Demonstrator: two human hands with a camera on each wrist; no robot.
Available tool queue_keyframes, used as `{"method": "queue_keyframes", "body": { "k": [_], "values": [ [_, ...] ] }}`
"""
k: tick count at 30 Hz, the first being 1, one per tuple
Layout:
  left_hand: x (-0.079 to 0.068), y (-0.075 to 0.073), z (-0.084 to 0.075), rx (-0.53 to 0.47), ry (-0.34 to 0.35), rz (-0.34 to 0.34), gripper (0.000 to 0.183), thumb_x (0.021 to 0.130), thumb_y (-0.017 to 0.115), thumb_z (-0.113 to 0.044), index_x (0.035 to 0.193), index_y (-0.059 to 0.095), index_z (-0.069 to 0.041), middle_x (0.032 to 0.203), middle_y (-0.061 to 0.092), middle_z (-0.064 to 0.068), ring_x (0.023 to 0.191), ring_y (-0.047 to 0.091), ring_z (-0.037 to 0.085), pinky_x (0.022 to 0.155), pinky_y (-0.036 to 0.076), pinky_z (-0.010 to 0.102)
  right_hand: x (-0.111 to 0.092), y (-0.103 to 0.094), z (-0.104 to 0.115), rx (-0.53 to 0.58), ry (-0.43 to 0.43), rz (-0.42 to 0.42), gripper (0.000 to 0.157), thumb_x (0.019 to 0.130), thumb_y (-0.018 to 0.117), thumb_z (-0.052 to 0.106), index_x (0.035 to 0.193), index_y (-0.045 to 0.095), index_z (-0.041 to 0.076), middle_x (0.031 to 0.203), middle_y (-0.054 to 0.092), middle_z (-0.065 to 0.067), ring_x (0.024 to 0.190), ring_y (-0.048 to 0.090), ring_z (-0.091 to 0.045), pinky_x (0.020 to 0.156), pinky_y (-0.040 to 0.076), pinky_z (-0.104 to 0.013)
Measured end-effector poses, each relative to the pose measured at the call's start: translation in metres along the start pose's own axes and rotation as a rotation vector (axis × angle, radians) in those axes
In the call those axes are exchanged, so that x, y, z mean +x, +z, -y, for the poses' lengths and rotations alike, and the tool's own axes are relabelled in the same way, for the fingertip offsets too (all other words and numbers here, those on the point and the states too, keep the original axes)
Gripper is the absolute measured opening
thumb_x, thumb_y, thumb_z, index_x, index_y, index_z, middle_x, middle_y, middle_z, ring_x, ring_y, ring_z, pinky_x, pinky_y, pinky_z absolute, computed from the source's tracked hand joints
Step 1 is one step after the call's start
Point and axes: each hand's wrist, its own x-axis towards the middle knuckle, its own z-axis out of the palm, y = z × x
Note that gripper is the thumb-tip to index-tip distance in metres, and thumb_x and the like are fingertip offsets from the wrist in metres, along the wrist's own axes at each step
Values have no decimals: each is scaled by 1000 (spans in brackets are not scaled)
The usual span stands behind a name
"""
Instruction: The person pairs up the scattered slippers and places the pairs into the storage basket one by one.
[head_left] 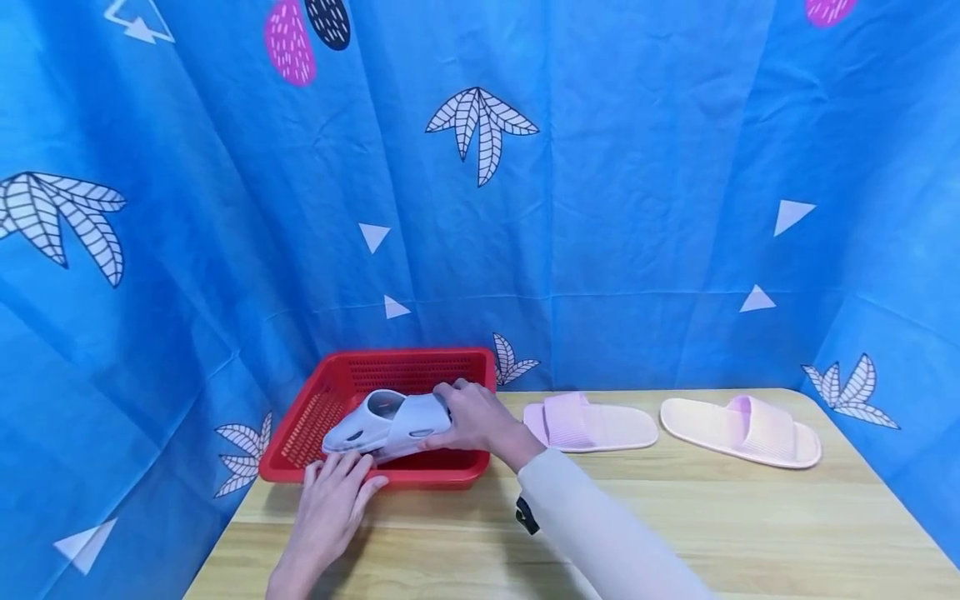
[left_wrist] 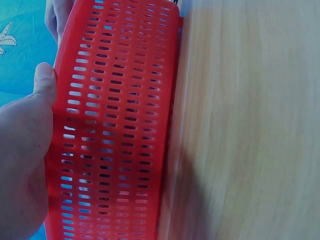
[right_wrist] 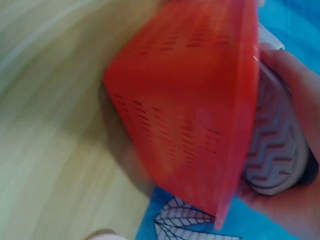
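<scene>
Pale grey clogs (head_left: pixel 382 429) with side cut-outs lie tilted across the red plastic basket (head_left: pixel 442 477), partly above its front rim. At their right end, my right hand (head_left: pixel 476 421) grips a clog between thumb and fingers. The right wrist view shows a zigzag-patterned sole (right_wrist: pixel 275 137) between thumb and fingers, beside the basket's side. My left hand (head_left: pixel 330 504) reaches over the front rim, with fingertips at the left toe end of the clogs. In the left wrist view, the left thumb (left_wrist: pixel 45 82) lies along the rim, and the other fingers are hidden behind the basket wall.
Right of the basket on the wooden table (head_left: pixel 712 517) lie two pale pink slippers, a nearer one (head_left: pixel 570 421) and a farther one (head_left: pixel 772 429). A blue patterned curtain (head_left: pixel 637 208) encloses the table at the back and sides. Slotted walls make up the basket's sides.
</scene>
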Motion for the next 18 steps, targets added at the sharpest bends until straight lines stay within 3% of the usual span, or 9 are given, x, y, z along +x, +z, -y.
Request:
{"method": "queue_keyframes", "body": {
  "k": [7,14,18],
  "values": [
    [0,0,-2,11,-11,19,47,94,49,-50,118,66,-13,119,60,9,113,47,31,94,25,54,1,13,5,21,-5,55,84,70,66,69,135,49,18,114,57,-4,94,53,-14,75,49,-29],
    [0,1,0,1,6,-18,41,93,52,-48,113,66,-15,115,59,9,110,47,30,92,26,54,2,16,9,43,55,219,89,71,66,66,146,36,26,140,42,-6,121,44,-22,89,48,-45],
    [0,2,1,1,27,-56,38,92,55,-47,109,66,-15,104,57,6,101,48,28,91,27,53,3,18,13,26,43,275,85,72,72,57,144,39,25,134,46,-3,118,45,-18,89,48,-41]
  ]
}}
